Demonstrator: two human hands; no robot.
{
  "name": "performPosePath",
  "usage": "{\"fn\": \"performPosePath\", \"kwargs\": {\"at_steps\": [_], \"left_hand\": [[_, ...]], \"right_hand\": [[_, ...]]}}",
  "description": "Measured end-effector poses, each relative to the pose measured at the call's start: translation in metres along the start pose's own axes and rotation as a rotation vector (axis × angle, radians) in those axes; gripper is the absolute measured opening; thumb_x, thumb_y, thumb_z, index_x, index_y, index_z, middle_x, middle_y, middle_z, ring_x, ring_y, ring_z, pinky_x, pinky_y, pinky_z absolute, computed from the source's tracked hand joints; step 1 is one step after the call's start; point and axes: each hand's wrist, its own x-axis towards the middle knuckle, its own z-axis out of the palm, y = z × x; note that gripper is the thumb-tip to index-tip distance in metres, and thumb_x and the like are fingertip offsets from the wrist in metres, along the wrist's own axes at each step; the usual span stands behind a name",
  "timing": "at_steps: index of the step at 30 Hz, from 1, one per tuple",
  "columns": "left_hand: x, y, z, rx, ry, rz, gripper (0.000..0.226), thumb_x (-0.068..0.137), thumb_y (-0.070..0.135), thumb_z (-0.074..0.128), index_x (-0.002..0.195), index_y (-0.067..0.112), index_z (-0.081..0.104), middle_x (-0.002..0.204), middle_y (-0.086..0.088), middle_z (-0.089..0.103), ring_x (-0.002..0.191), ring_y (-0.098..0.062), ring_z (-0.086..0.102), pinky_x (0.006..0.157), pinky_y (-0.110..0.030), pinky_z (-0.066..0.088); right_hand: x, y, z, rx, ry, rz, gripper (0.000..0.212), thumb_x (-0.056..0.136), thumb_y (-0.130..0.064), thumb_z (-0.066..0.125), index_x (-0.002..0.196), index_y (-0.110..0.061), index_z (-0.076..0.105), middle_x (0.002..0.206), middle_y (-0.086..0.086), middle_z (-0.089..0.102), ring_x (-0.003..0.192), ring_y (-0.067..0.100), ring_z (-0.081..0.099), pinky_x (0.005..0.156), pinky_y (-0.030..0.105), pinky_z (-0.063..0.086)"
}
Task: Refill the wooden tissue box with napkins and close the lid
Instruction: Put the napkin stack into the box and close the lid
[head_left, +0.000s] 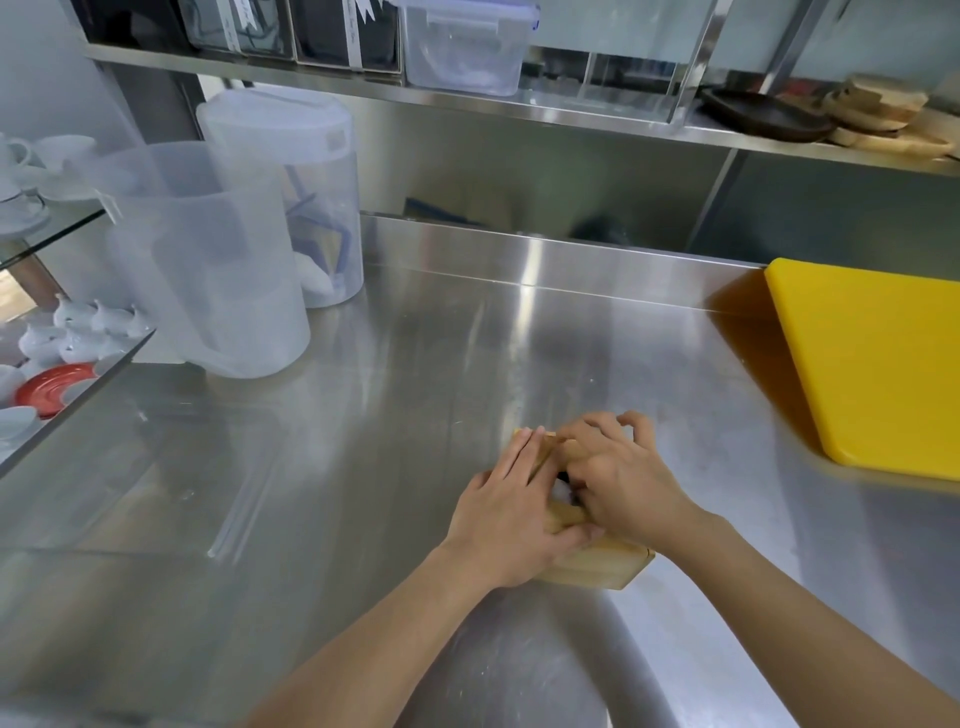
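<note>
Fingers (524, 457) of both hands flat on smooth wooden tissue box (597, 564), steel counter (363, 415)

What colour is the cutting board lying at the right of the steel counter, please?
The cutting board is plain bright yellow, seen in the head view.

Light wooden tissue box (597, 564) lies flat on steel counter (363, 441), white napkin (562, 491) showing.
</note>
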Motion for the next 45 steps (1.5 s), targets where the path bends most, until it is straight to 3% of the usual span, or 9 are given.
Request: {"fn": "performPosePath", "kwargs": {"at_steps": [6,12,16,20,24,32,37,43,45], "left_hand": [[0.001,-0.002,0.002,0.003,-0.005,0.002,0.085,0.069,0.076,0.029,0.142,0.033,0.015,0.158,0.010,0.000,0.142,-0.002,-0.012,0.108,-0.037,0.026],[0.001,0.002,-0.003,0.034,-0.077,0.002,0.092,0.068,0.080,0.029,0.145,0.031,0.014,0.159,0.005,-0.004,0.143,-0.006,-0.013,0.112,-0.037,0.013],[0.011,-0.001,-0.014,0.013,-0.065,0.110,0.054,0.081,0.056,0.050,0.128,0.029,0.042,0.151,0.000,0.026,0.140,-0.013,0.010,0.111,-0.035,0.006],[0.023,0.001,-0.021,-0.050,0.003,0.186,0.028,0.081,0.034,0.059,0.103,0.019,0.055,0.114,0.005,0.053,0.121,-0.015,0.039,0.098,-0.027,0.016],[0.024,0.005,-0.024,-0.068,0.061,0.225,0.019,0.079,0.025,0.060,0.096,0.018,0.053,0.092,0.011,0.043,0.101,-0.016,0.046,0.091,-0.026,0.022],[0.025,-0.001,-0.020,0.222,0.011,0.304,0.035,0.086,0.040,0.040,0.087,0.018,0.067,0.095,0.003,0.039,0.098,-0.019,0.036,0.097,-0.032,0.018],[0.035,0.000,-0.032,0.145,-0.037,0.277,0.023,0.084,0.038,0.053,0.092,0.018,0.061,0.103,0.002,0.047,0.103,-0.014,0.039,0.095,-0.028,0.016],[0.034,0.008,-0.033,-0.058,-0.256,0.118,0.018,0.081,0.035,0.056,0.081,0.018,0.050,0.068,0.010,0.044,0.073,-0.010,0.044,0.093,-0.031,0.023],[0.037,0.006,-0.034,-0.010,-0.238,0.110,0.020,0.082,0.035,0.055,0.075,0.017,0.051,0.071,0.007,0.045,0.077,-0.012,0.043,0.090,-0.031,0.023]], "right_hand": [[-0.007,0.010,-0.007,0.143,-0.008,-0.022,0.018,0.051,-0.008,0.070,0.050,-0.018,0.055,0.061,-0.010,0.053,0.068,0.013,0.046,0.071,0.030,0.023],[-0.011,0.014,-0.017,0.305,-0.192,0.015,0.019,0.079,-0.009,0.057,0.066,-0.019,0.048,0.067,-0.008,0.051,0.068,0.018,0.047,0.085,0.031,0.029],[-0.014,0.017,-0.013,0.315,-0.089,-0.013,0.016,0.072,-0.009,0.064,0.060,-0.013,0.054,0.060,-0.013,0.045,0.059,0.014,0.044,0.075,0.033,0.037],[-0.016,0.019,-0.010,0.260,0.035,-0.041,0.012,0.064,-0.010,0.064,0.058,-0.015,0.055,0.060,-0.010,0.049,0.067,0.010,0.040,0.068,0.028,0.028],[-0.020,0.019,-0.007,0.242,0.037,-0.030,0.011,0.065,-0.014,0.065,0.061,-0.016,0.055,0.059,-0.004,0.057,0.060,0.015,0.049,0.066,0.029,0.033],[-0.022,0.022,-0.010,0.347,-0.076,0.008,0.010,0.077,-0.022,0.045,0.067,-0.022,0.046,0.059,-0.013,0.038,0.060,0.011,0.038,0.072,0.021,0.024],[-0.017,0.019,-0.009,0.355,-0.103,-0.021,0.005,0.085,-0.017,0.053,0.081,-0.016,0.055,0.070,-0.007,0.053,0.066,0.013,0.040,0.082,0.030,0.031],[-0.021,0.017,-0.010,0.458,-0.027,0.012,0.010,0.087,-0.009,0.055,0.093,-0.010,0.063,0.083,0.001,0.071,0.068,0.011,0.046,0.078,0.005,0.026],[-0.019,0.018,-0.013,0.497,-0.036,0.027,0.012,0.087,-0.014,0.058,0.097,-0.012,0.063,0.087,-0.003,0.070,0.067,-0.004,0.044,0.078,0.005,0.027]]}}
